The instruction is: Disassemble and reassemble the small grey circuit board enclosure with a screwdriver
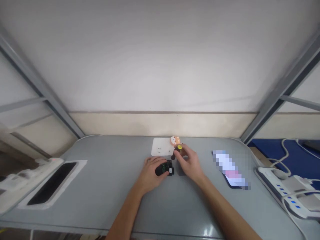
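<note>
My left hand (153,171) is wrapped round a small black device with a green circuit board (164,168) showing, held down on the grey table. A pale square label sits near the device's right end. In my right hand (188,163) is a screwdriver (177,152) with a dark handle and a yellow cap, tilted with its lower end toward the device; its tip is too small to make out. Behind both hands lies a white sheet (157,142) with several tiny dark screws (159,150) on it. An orange-and-white animal-face figure (175,140) rests at the sheet's right side.
On the right lies a phone (231,170) with a blurred lit screen, beside a white power strip (282,191) with plugs and cables. At left are a black phone-like slab (52,183) on white paper and another power strip (27,185). Grey metal posts (270,108) flank the table.
</note>
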